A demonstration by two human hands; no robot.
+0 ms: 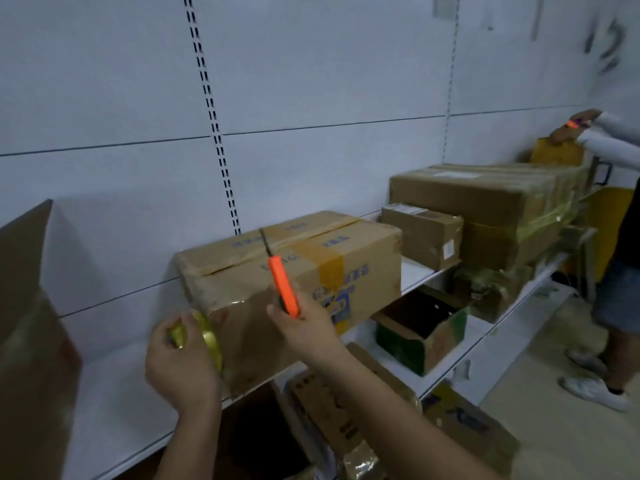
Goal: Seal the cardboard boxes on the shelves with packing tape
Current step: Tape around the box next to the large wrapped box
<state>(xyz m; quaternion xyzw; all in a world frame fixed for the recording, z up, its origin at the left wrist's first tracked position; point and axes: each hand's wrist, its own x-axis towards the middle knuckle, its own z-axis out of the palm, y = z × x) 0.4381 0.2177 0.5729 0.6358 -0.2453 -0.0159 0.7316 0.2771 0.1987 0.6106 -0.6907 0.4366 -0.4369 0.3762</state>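
At a white warehouse shelf (138, 386), you work on the cardboard box (294, 271) standing at its front edge, its top seam already crossed by brown tape. Your left hand (180, 362) curls round the yellowish tape roll (207, 337), pressing it against the box's near end face, where a glossy strip appears to run from the roll onto the cardboard. Your right hand (304, 327) grips an orange utility knife (284, 289), fingers closed about the handle, the dark blade pointing up in front of the box's top.

The step in hand looks to be finishing a strip on this end: the next move likely calls for bringing the blade down to the taut tape just beside the roll and cutting it clean, then smoothing the loose end flat.

Further along the shelf sit more boxes (485, 202); another person (616, 140) stands at the far right, handling a brown packet.
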